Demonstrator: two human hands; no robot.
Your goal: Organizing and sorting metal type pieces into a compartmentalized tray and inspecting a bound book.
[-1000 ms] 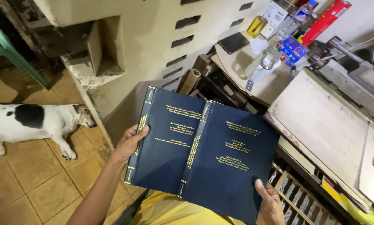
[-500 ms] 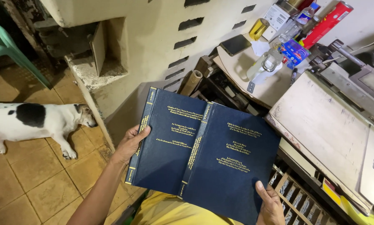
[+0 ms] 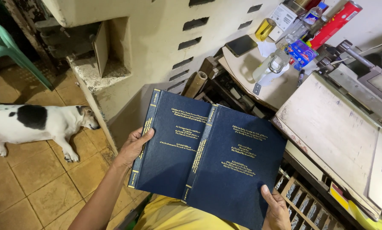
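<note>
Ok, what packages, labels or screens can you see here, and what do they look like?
Red tube pack: top right, lying slanted.
Blue packet: on the round table, flat.
White box: top, small, pale label.
Phone: dark blank screen, on the table.
Two books: navy covers, gold lettering, held.

Two books sit side by side. The left book (image 3: 169, 145) lies a little under the right book (image 3: 235, 166). A dog (image 3: 38, 123) lies on the floor (image 3: 33, 179) to the left. A work table (image 3: 327, 123) stands to the right, behind the books.
</note>
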